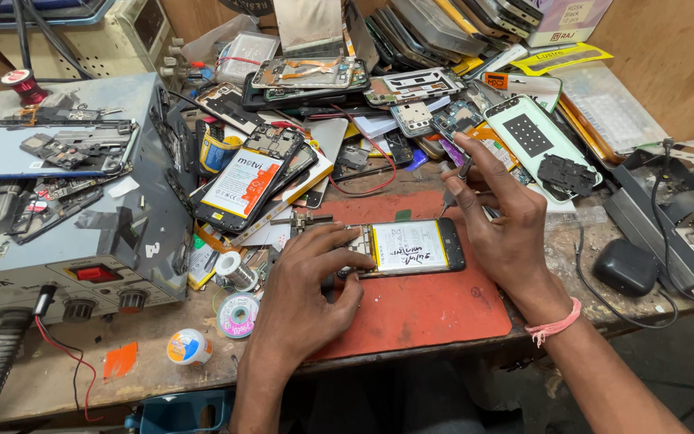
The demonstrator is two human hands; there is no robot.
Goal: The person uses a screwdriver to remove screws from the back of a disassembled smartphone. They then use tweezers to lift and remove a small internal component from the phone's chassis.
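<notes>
An opened phone [405, 247] with a white battery showing lies on a red work mat [423, 309] in the middle of the bench. My left hand [303, 293] rests on the phone's left end, fingers pressed on its edge and circuit area. My right hand [498, 221] hovers over the phone's right end and grips thin metal tweezers [453, 186], tips pointing down toward the mat just above the phone.
A grey soldering station [82, 201] stands at the left with phone parts on top. Several dismantled phones, screens and back covers [411, 88] pile up behind the mat. Solder and tape rolls [234, 309] lie at front left, a black adapter [624, 267] at right.
</notes>
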